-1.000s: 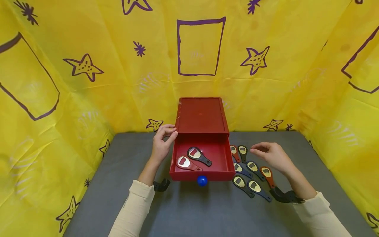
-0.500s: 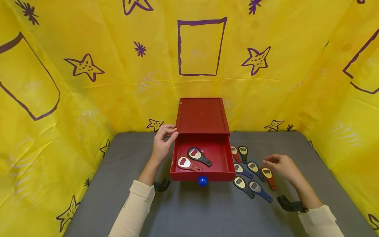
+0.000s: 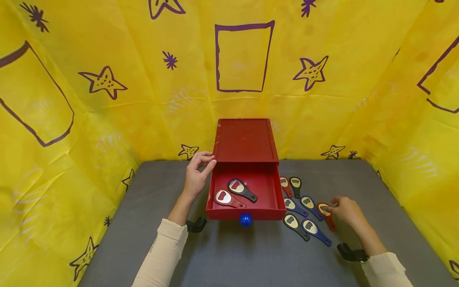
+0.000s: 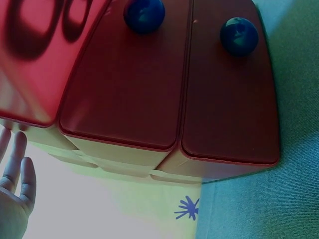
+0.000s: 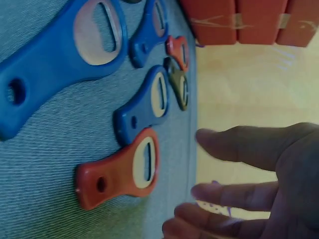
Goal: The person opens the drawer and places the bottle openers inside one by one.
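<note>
Grip, right hand [image 3: 345, 210]: loose, with thumb and fingertips apart in the right wrist view; holding nothing, just at the head of the outer red opener [image 3: 328, 220]; cannot tell whether touching.
Grip, left hand [image 3: 195, 175]: fingers nearly straight, at the left edge of the drawer unit [image 3: 245, 139]; gripping nothing visible.
Desk [image 3: 272, 263]: gray, woven-looking, beneath unit and loose pieces alike.
Drawer unit: red, upright near the rear edge, with two lower drawers pushed in.
Top drawer [image 3: 266, 187]: pulled out, with a black opener [image 3: 246, 193] and an inner red opener [image 3: 231, 201] lying flat inside, close together.
Loose openers [image 3: 316, 232]: seven in all, flat in a cluster right of the drawer.
Outer red opener: rightmost of the cluster, just beside a blue opener [image 3: 313, 208].
Handling: probably light, stiff and hard to break; likely slick on the metal plate, and low enough to be awkward to get under.
Where to hold: best pinched by the side edges, just behind the head, clear of the blue neighbor.
Knob [image 3: 245, 220]: round, blue, on the drawer front.
</note>
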Demonstrator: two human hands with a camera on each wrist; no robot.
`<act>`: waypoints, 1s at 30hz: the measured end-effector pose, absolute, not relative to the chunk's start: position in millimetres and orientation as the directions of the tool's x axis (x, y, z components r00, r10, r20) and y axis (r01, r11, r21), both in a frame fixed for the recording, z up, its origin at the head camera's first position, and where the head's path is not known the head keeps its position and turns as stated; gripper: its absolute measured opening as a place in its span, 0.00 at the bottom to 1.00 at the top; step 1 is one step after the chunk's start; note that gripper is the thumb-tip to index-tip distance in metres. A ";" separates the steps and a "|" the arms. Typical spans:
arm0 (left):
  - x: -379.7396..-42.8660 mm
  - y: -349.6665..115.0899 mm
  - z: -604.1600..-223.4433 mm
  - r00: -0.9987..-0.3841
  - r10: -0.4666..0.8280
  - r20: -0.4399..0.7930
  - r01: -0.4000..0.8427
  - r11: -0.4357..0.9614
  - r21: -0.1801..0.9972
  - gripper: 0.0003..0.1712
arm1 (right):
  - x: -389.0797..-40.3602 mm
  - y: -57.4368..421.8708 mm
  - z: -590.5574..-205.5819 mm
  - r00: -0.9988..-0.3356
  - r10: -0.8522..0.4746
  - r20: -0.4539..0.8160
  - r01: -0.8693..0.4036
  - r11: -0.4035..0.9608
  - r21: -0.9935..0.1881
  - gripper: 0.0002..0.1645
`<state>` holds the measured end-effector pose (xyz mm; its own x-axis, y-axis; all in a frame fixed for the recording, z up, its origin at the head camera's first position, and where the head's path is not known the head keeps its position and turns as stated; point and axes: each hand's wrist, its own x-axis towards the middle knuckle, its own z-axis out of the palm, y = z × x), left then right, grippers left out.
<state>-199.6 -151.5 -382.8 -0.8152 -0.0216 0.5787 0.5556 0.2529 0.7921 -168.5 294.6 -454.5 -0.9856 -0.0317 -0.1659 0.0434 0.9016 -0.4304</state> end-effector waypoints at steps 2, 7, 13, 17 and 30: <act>-199.7 -151.3 -382.6 -0.816 -0.020 0.578 0.555 0.254 0.792 0.10 | -166.9 295.4 -456.9 -0.985 -0.018 -0.171 0.053 0.912 -0.406 0.29; -199.5 -150.9 -382.6 -0.818 -0.022 0.575 0.551 0.257 0.794 0.10 | -162.4 298.9 -468.3 -0.983 -0.003 -0.183 0.063 0.934 -0.353 0.19; -199.0 -149.9 -381.8 -0.818 -0.026 0.575 0.551 0.250 0.796 0.09 | -156.7 298.5 -478.2 -0.981 0.005 -0.195 0.077 0.929 -0.363 0.17; -198.9 -149.1 -380.6 -0.818 -0.031 0.574 0.550 0.250 0.797 0.09 | -155.0 294.8 -479.1 -0.983 0.015 -0.183 0.085 0.920 -0.383 0.17; -198.8 -149.0 -380.6 -0.821 -0.037 0.570 0.546 0.243 0.802 0.10 | -154.9 285.9 -485.9 -0.990 0.055 -0.131 0.103 0.915 -0.391 0.17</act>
<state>-198.8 -149.0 -380.6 -0.8206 -0.0366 0.5704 0.5463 0.2431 0.8015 -154.9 285.9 -485.9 -0.9899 0.0553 -0.1307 0.1027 0.9148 -0.3906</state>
